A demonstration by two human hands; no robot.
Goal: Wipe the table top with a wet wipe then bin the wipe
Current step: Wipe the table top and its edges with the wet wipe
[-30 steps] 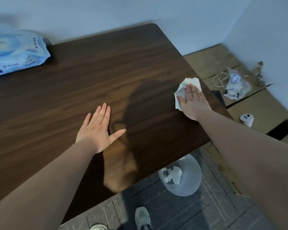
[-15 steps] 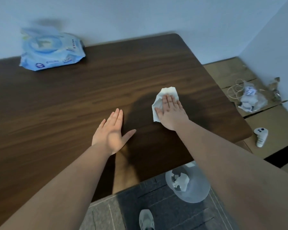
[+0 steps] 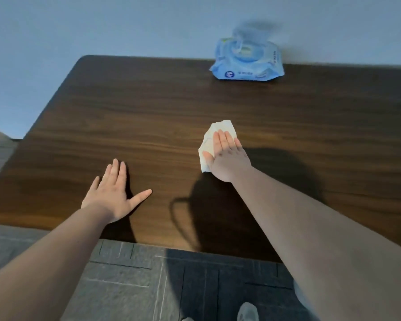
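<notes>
A dark wooden table top fills the middle of the head view. My right hand lies flat on a crumpled white wet wipe, pressing it onto the table a little right of centre; part of the wipe is hidden under my palm. My left hand rests flat on the table near its front edge, fingers spread, holding nothing. The bin is out of view.
A blue pack of wet wipes lies at the table's far edge against the pale wall. The table's left far corner is rounded. Dark grey floor tiles and a shoe tip show below the front edge.
My right hand has slid the wipe leftward across the table from its right edge. The view has swung left, so the bin and floor clutter have left the frame. My left hand stays flat.
</notes>
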